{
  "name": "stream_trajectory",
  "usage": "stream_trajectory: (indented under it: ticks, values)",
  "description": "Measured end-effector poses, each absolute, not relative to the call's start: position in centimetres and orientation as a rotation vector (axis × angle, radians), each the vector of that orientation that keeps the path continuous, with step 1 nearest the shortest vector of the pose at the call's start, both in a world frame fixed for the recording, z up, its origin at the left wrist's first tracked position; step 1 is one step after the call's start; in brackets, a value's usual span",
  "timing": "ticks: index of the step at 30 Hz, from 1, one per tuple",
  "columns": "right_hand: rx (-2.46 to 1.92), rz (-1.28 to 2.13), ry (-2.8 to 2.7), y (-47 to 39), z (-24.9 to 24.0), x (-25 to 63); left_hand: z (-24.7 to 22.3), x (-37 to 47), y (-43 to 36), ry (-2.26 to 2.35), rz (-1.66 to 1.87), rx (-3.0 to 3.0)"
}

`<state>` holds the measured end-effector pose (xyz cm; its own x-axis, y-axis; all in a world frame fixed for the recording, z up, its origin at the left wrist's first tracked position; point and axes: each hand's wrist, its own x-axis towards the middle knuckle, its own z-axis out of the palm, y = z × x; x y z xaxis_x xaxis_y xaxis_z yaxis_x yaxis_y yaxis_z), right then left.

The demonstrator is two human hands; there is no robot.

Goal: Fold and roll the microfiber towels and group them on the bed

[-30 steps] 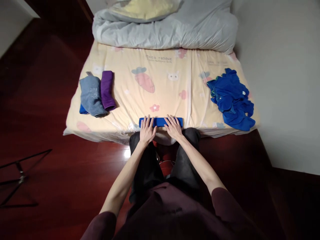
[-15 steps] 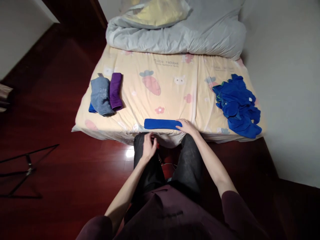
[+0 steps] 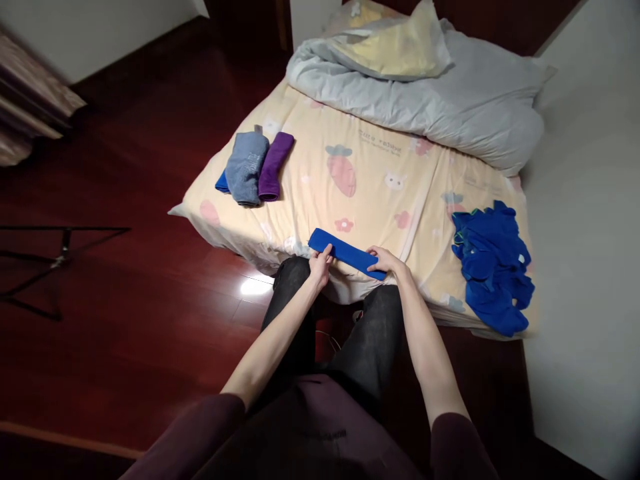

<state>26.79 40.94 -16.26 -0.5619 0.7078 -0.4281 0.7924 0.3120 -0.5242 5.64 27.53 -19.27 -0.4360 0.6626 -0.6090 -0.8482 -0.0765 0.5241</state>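
On the bed, 3 cloths lie left, 1 heap right of the strip, quilt behind.

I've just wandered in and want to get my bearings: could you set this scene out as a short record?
Left hand: touching the blue strip, toward its left end; exact grip unclear
Right hand: gripping the strip's right end
Blue strip: at the near edge of the bed
Bed, left side: grey cloth beside purple cloth
Bed, right side: crumpled blue pile
Bed, far end: grey quilt
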Motion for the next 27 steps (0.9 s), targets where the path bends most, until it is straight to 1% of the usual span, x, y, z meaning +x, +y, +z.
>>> stream_trajectory:
  ticks: [3, 6, 9, 11, 13, 15, 20, 23, 27]
  values:
    - [1.382, -1.042, 2.391, 41.3, -16.4, 26.7, -18.7, 5.6, 28.8, 1.100, 1.757, -0.226]
    - [1.309, -0.965, 2.386, 41.3, -16.1, 26.3, -17.5, 5.0, 30.1, 1.135, 1.695, -0.163]
    - [1.291, -0.854, 2.523, 41.0, -15.2, 25.2, -15.4, 3.4, 31.5, 1.068, 1.688, 0.025]
    - [1.297, -0.858, 2.657, 40.8, -14.3, 23.8, -13.7, 1.7, 32.5, 0.997, 1.706, 0.210]
    - [1.311, -1.007, 2.734, 40.5, -13.3, 21.4, -11.7, -0.3, 33.5, 0.975, 1.715, 0.385]
    - [1.353, -1.251, 2.740, 40.2, -12.5, 18.2, -9.8, -2.6, 34.4, 1.001, 1.722, 0.552]
    - [1.503, -1.818, 2.784, 39.3, -11.1, 6.9, -5.6, -9.1, 35.2, 1.235, 1.745, 0.913]
    - [1.560, -1.959, 2.825, 38.9, -10.5, -0.2, -3.9, -13.3, 34.7, 1.411, 1.761, 1.045]
    - [1.503, -2.003, 2.874, 38.9, -10.3, -7.0, -2.2, -18.1, 33.3, 1.588, 1.735, 1.123]
